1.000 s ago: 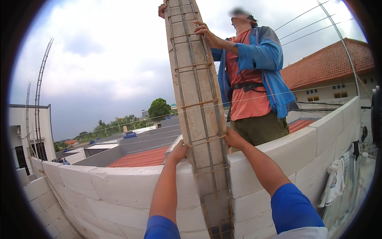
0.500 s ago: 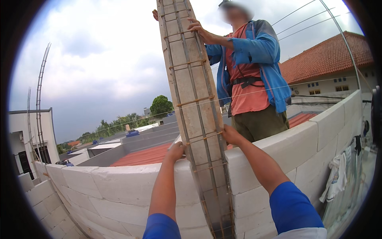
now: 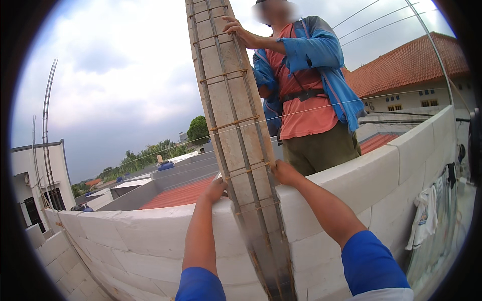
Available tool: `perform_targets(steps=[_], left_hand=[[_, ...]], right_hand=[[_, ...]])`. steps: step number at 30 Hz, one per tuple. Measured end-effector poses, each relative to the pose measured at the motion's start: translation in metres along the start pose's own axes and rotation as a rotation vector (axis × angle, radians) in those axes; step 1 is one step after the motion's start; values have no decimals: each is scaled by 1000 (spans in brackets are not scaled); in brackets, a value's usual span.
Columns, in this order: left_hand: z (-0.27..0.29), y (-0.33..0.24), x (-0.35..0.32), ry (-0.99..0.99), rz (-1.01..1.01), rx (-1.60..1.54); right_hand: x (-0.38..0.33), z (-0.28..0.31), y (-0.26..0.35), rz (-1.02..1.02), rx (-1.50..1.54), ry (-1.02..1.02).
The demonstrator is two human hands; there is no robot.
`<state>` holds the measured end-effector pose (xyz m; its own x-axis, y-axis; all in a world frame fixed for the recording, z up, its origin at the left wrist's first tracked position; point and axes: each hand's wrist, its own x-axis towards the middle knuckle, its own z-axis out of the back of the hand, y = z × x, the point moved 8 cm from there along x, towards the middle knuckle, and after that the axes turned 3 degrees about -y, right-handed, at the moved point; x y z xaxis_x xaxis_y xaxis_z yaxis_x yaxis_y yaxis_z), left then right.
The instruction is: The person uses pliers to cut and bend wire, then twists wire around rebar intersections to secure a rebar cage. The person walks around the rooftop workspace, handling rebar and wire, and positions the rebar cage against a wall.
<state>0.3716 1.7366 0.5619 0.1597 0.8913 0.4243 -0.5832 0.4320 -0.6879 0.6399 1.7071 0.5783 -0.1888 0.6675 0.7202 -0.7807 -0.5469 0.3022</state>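
Observation:
A long, narrow grey-brown board stands slightly tilted in a gap in a white block wall. Along its near face runs a cage of steel rebar with rusty cross ties. My left hand grips the board's left edge, just above the wall top. On the opposite edge, a little higher, my right hand is closed with its fingers partly hidden behind the board. A co-worker in a blue jacket stands beyond the wall, one hand on the upper right of the board and cage.
The white block wall curves across both sides of the gap. A thin string crosses in front of the board. Rebar rods rise at the left. Clothes hang at the right. Red roofing lies beyond the wall.
The board's top has shifted slightly left in view. The co-worker's other hand no longer shows at its left edge; that arm is now lower, behind the board. My hands keep their hold.

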Motion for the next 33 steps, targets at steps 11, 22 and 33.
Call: perform_targets(steps=[11,22,33], left_hand=[[2,23,17,47,-21,37],[4,21,15,46,45,35],[-10,-11,3,12,30,-36]], right_hand=[[-18,19,33,96,94,-93],[-11,6,14,7,-22,-32],[17,-20,-46,-90,-127,-133]])
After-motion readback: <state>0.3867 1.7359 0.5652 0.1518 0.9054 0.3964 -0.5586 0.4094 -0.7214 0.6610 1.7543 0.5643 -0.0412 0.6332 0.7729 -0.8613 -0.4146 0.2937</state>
